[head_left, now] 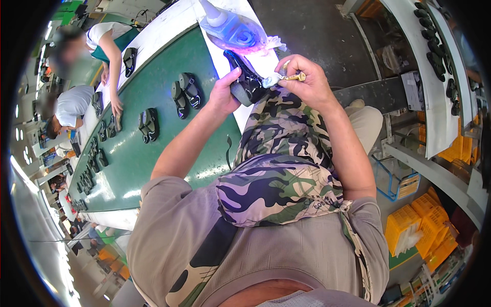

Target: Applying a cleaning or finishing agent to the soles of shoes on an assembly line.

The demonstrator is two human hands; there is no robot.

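Note:
My left hand (225,93) is closed around the side of a black sandal (248,84) with a grey sole, tilted up over my lap. Just to the right, my right hand (311,84) pinches a small brass-coloured tool (296,77) with a whitish wad at its tip. The wad is close to the sandal's edge; whether they touch I cannot tell. Beyond the sandal, a translucent container with a cone-shaped nozzle (235,33) lies under violet light on the white tabletop (217,60). A crumpled white tissue (274,45) is beside it.
On my left a green conveyor belt (169,163) carries several sandals, among them a nearby pair (188,92). Two people work across it, one reaching over with a bare arm (113,66). To my right are a rack of shoes (434,56) and yellow crates (419,225).

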